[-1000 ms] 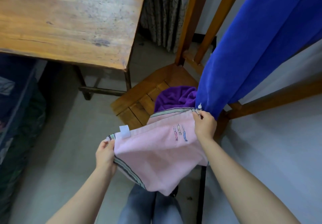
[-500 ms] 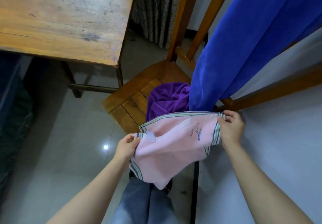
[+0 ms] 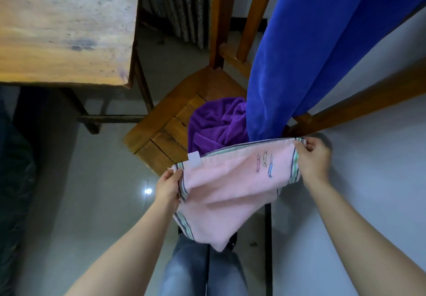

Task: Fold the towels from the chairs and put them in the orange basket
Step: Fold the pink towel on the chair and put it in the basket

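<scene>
Left hand: my left hand [image 3: 169, 186] pinches the near-left striped edge of the pink cloth towel [image 3: 230, 187], thumb on top and fingers curled beneath.
Right hand: my right hand [image 3: 314, 159] grips the towel's far-right corner, fingers bunched round the striped hem.
Pink towel, position: I hold it in the air, stretched between both hands, just in front of the chair's near edge and above my legs.
Pink towel, shape: the top edge runs taut from hand to hand, and the lower part sags in a loose fold down to a point over my knees.
Pink towel, details: a small white fabric label [image 3: 194, 158] stands up near the left end, and three small embroidered figures [image 3: 265, 164] sit toward the right end.
Legs: grey-blue denim jeans [image 3: 191, 272] show below the hanging cloth.
Chair: the slatted brown wooden chair [image 3: 170, 122] stands just beyond the towel.
Purple towel: a crumpled purple fleece towel [image 3: 214, 125] lies on the seat, its near side hidden by the pink one.
Blue towel: a long bright blue towel [image 3: 311, 53] hangs down at the right side of the chair, its lower end touching the purple one.
Table: a worn wooden table [image 3: 64, 23] fills the far left.
Curtain: a grey patterned curtain [image 3: 177, 3] hangs behind the chair.
Floor: glossy pale tiled floor [image 3: 103, 180] lies beneath.
</scene>
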